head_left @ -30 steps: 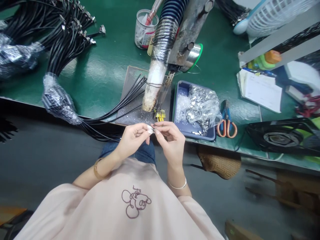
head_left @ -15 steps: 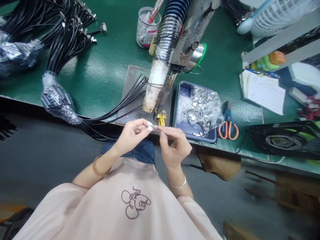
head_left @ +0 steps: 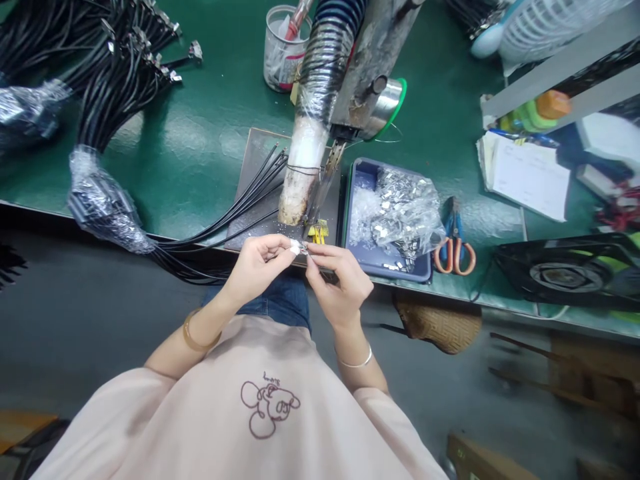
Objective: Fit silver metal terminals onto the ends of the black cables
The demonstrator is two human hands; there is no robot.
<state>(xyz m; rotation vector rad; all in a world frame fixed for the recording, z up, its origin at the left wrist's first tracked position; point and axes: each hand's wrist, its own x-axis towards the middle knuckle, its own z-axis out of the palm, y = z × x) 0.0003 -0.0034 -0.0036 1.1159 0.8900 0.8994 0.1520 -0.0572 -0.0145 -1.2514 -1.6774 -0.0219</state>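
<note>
Fingertips pinched, my left hand (head_left: 260, 267) and my right hand (head_left: 340, 277) meet at the bench's front edge. Between them is a small silvery metal piece (head_left: 303, 247), partly hidden by the fingers. White coverings show on my left fingertips. Just beyond the hands stands a yellow holder (head_left: 319, 231) on a dark board (head_left: 255, 150). Several black cables (head_left: 240, 210) lie on the board, their wrapped bundle (head_left: 103, 200) to the left. Right of the board, a blue tray (head_left: 387, 270) holds small metal parts in a clear bag (head_left: 410, 207).
A taped hose (head_left: 305, 147) and a metal arm (head_left: 370, 73) hang over the board. Orange-handled scissors (head_left: 455, 257), a black fan (head_left: 560, 275) and papers (head_left: 530, 177) are at the right. A clear cup (head_left: 284, 53) stands behind; more cables (head_left: 120, 87) lie left.
My right hand has moved left, closer to my left hand, and its fingers now meet the small metal piece. The whole view has shifted slightly.
</note>
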